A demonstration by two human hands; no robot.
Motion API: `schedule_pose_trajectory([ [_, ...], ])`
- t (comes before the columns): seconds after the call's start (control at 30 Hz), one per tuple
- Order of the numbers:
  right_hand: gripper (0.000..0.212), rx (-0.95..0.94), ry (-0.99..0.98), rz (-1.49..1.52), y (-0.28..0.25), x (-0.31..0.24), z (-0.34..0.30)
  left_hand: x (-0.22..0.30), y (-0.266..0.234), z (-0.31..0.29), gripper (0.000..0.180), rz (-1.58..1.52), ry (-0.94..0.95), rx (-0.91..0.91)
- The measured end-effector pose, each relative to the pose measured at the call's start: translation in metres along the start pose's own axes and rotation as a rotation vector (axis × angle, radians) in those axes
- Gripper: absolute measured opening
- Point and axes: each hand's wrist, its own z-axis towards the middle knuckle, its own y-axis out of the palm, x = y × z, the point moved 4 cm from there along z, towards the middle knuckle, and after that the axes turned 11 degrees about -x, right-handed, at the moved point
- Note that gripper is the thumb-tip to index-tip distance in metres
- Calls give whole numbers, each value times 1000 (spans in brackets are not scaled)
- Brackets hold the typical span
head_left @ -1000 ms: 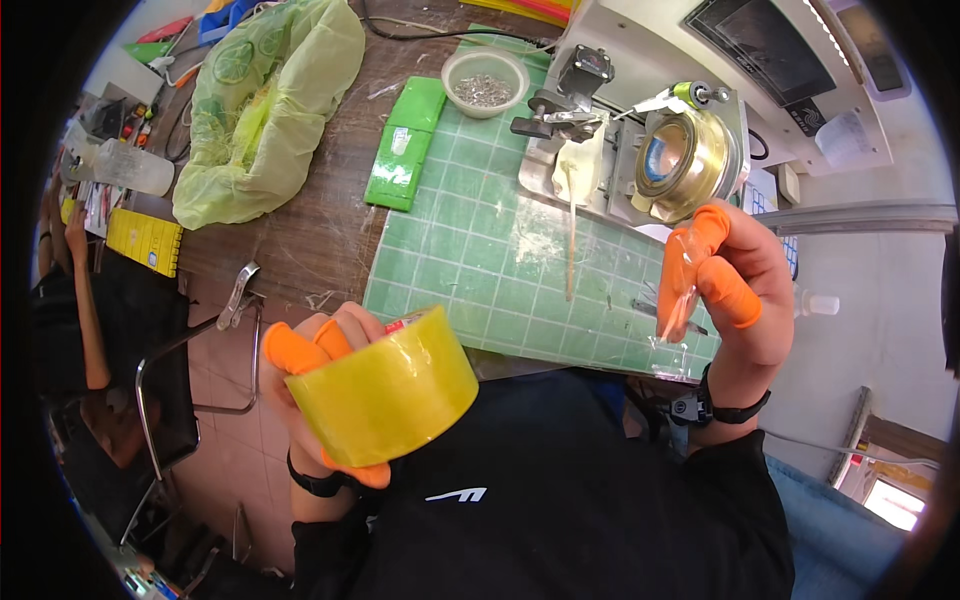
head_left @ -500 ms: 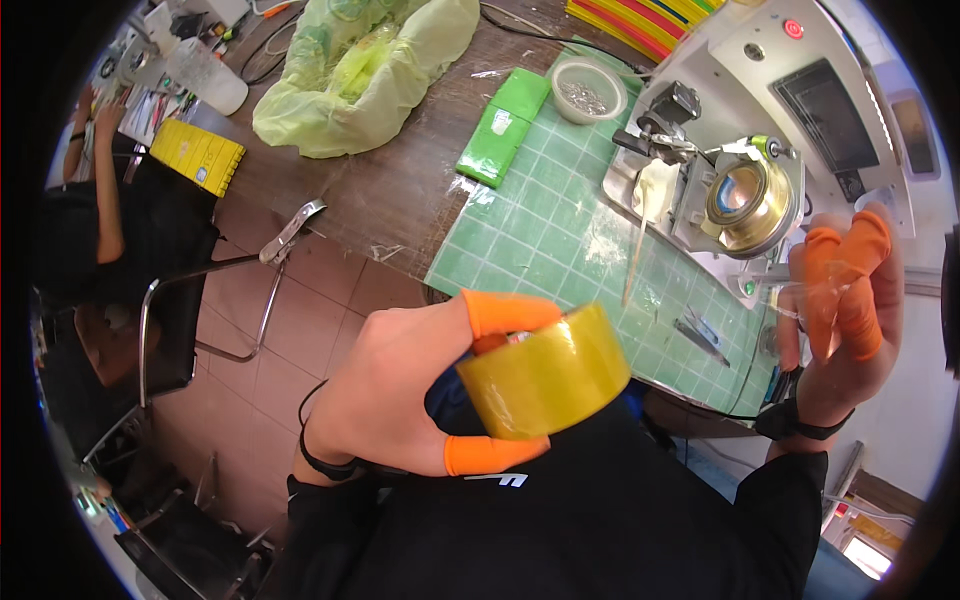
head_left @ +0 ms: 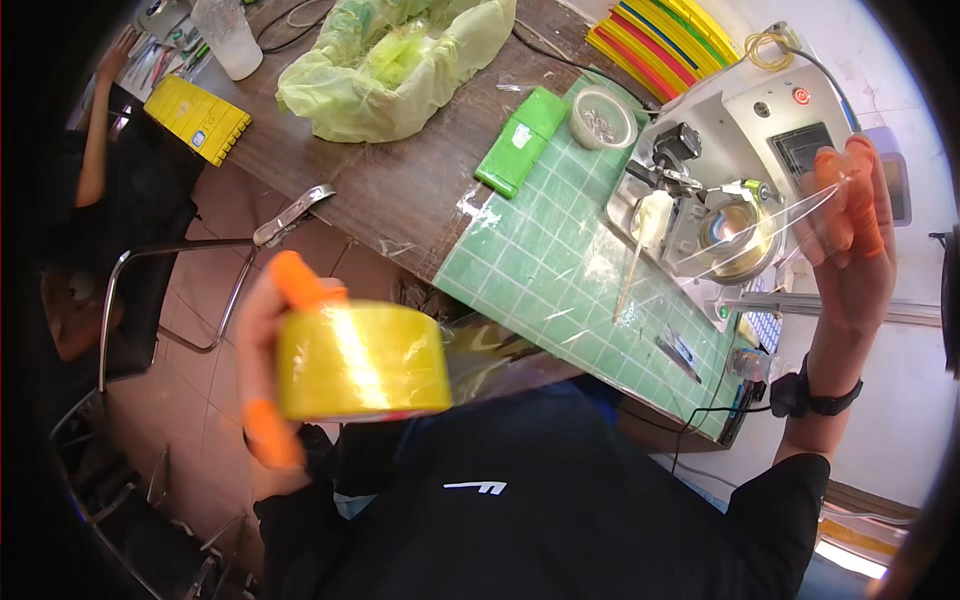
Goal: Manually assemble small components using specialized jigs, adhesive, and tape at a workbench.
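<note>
My left hand (head_left: pixel 268 360), with orange finger cots, grips a wide roll of yellowish clear packing tape (head_left: pixel 365 362) in front of my chest, at the left. From the roll a transparent strip of tape (head_left: pixel 500 358) stretches up and right across the bench edge. Its other end is pinched in the fingers of my right hand (head_left: pixel 858 215), which also wears orange finger cots and is raised beside the machine. Under the stretched tape lie a green gridded cutting mat (head_left: pixel 520 265) and tweezers (head_left: pixel 680 355).
A white machine (head_left: pixel 745 100) with a round brass-coloured part (head_left: pixel 740 240) stands at the right. On the bench are a green block-shaped pack (head_left: pixel 520 142), a tub of small metal pieces (head_left: pixel 603 118) and a bag-lined container (head_left: pixel 390 90). A person's arm (head_left: pixel 95 150) and a chair (head_left: pixel 180 245) are at the left.
My left hand has moved left with the tape roll, and my right hand has risen. A long strip of tape now spans the wider gap between them.
</note>
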Motion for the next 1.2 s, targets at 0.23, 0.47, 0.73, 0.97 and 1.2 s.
schedule_pose_trajectory([
  [0.23,46,28,113,-428,23,-5,31,22,-7,24,72,909,-31,-458],
  [0.47,37,-125,164,-260,-21,-2,73,-33,-129,-108,46,768,110,395],
  [0.73,21,-537,389,-1280,34,76,185,14,-66,-44,35,509,218,235],
  [0.97,16,-401,210,-1555,45,172,241,30,-9,13,50,615,132,-336],
  [1.2,15,-366,359,-1783,35,229,245,-18,11,48,55,694,189,-408],
])
